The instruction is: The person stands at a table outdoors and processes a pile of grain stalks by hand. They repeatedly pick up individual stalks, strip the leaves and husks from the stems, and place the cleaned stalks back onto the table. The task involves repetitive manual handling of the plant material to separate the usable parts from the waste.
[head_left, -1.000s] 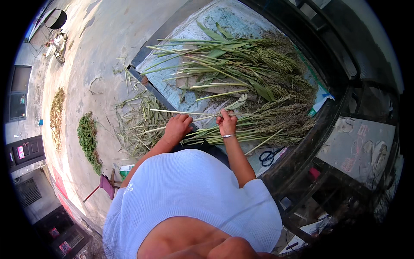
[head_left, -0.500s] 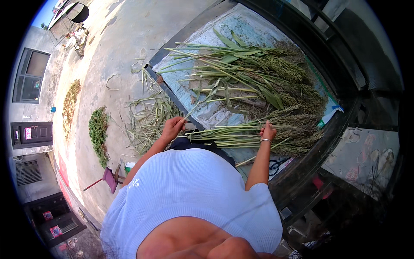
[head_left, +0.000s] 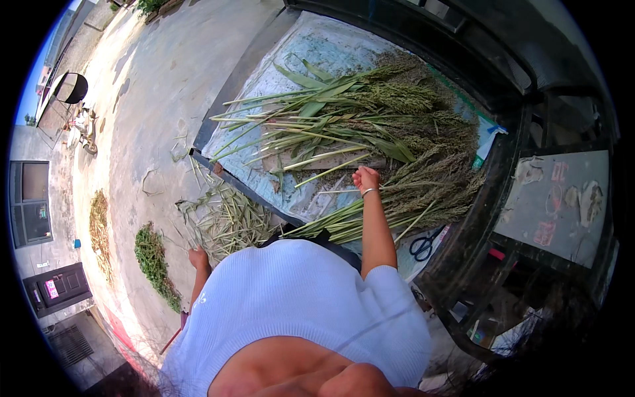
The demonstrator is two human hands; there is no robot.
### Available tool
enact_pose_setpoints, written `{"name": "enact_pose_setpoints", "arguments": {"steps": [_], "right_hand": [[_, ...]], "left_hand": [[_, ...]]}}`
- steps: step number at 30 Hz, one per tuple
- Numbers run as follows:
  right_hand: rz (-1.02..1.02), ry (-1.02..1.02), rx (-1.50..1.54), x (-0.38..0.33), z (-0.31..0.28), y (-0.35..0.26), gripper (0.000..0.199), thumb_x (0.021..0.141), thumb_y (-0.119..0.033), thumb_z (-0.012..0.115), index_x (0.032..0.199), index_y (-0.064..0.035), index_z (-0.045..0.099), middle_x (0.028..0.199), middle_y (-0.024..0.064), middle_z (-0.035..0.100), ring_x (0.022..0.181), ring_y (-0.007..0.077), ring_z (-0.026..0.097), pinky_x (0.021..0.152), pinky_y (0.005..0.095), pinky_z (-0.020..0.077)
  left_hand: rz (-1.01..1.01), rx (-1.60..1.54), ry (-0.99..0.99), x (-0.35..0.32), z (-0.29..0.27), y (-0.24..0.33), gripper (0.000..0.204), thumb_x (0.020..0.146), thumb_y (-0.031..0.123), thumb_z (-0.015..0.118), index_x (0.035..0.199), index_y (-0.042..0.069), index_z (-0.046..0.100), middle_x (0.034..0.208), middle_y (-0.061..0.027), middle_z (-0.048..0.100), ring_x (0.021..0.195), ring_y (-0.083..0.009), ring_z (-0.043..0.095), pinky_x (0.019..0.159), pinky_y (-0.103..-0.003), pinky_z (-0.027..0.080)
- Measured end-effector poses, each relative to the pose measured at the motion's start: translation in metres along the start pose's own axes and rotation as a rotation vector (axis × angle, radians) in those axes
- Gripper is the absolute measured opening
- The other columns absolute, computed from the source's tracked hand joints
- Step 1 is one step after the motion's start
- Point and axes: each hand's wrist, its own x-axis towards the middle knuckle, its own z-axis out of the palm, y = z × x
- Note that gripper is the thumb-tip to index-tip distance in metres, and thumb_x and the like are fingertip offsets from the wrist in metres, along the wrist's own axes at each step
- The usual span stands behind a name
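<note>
My right hand (head_left: 366, 178) is stretched out over the pale blue sheet (head_left: 331, 46) that covers the cart bed, fingers curled closed around a thin green stalk (head_left: 331, 170) that runs off to the left across the sheet. A silver bangle (head_left: 369, 192) sits on that wrist. Just right of the hand lies the bundle of grain-headed stalks (head_left: 410, 198), cut ends toward me and bushy brown heads fanning to the right edge of the bed. Farther up the sheet a second heap of leafy green stalks (head_left: 344, 112) lies crosswise, its seed heads also at the right.

My left hand (head_left: 197, 257) hangs low past the near left edge of the bed, beside the litter of stripped leaves and stems (head_left: 228, 221) on the concrete ground; whether its fingers are spread or closed I cannot tell.

Black-handled scissors (head_left: 422, 246) lie at the near right corner of the sheet. A small green-and-white packet (head_left: 477, 161) sits at the right edge beside the seed heads. On the dark door (head_left: 56, 289) far left is a small red-and-white rectangular sign (head_left: 51, 289).
</note>
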Motion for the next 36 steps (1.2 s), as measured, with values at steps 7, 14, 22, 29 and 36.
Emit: {"name": "enact_pose_setpoints", "arguments": {"steps": [7,14,22,29,36], "right_hand": [[0.015,0.601,-0.618,0.073,0.051,-0.043,0.034,0.077,-0.023,0.062,0.102,-0.0013,0.051,0.06,0.0103,0.053,0.042,0.0159,0.049,0.038,0.0269,0.0412],[0.237,0.45,0.46,0.083,0.054,-0.036,0.009,0.08,-0.013,0.053,0.077,-0.0057,0.048,0.053,0.0018,0.043,0.04,0.0096,0.038,0.033,0.019,0.0291],[-0.151,-0.112,0.538,-0.028,0.019,-0.016,0.016,0.081,-0.008,0.056,0.085,0.0067,0.057,0.06,0.0044,0.052,0.05,0.0094,0.048,0.039,0.0201,0.0347],[-0.518,0.095,0.439,-0.109,-0.016,-0.065,0.023,0.083,-0.017,0.054,0.073,0.0041,0.057,0.055,0.0058,0.054,0.042,0.0095,0.046,0.039,0.0219,0.0386],[-0.764,0.017,0.244,-0.191,-0.056,-0.097,0.027,0.087,-0.02,0.048,0.073,0.0014,0.056,0.049,0.0014,0.045,0.039,0.0077,0.038,0.038,0.0215,0.0315]], "left_hand": [[-0.036,0.008,-0.587,0.004,0.024,-0.102,0.041,0.073,0.032,0.053,0.064,-0.007,0.056,0.064,-0.0217,0.057,0.061,-0.0298,0.057,0.058,-0.04,0.042],[0.122,-0.324,-0.6,-0.033,0.047,-0.028,0.027,0.074,0.022,0.056,0.073,-0.005,0.058,0.068,-0.0169,0.058,0.059,-0.0238,0.055,0.056,-0.035,0.043],[0.627,-0.625,-0.088,-0.048,-0.064,0.19,0.019,0.077,0.002,0.054,0.097,0.001,0.055,0.091,-0.011,0.056,0.072,-0.0184,0.055,0.058,-0.028,0.046],[1.329,-0.713,-0.233,-0.138,-0.157,0.353,0.028,0.072,0.001,0.058,0.099,0.002,0.051,0.102,-0.0153,0.051,0.093,-0.0314,0.05,0.081,-0.035,0.041],[1.632,-0.325,-0.298,-0.217,-0.135,0.395,0.045,0.076,0.031,0.059,0.111,0.005,0.047,0.114,-0.0165,0.046,0.103,-0.0345,0.044,0.085,-0.039,0.04]]}}
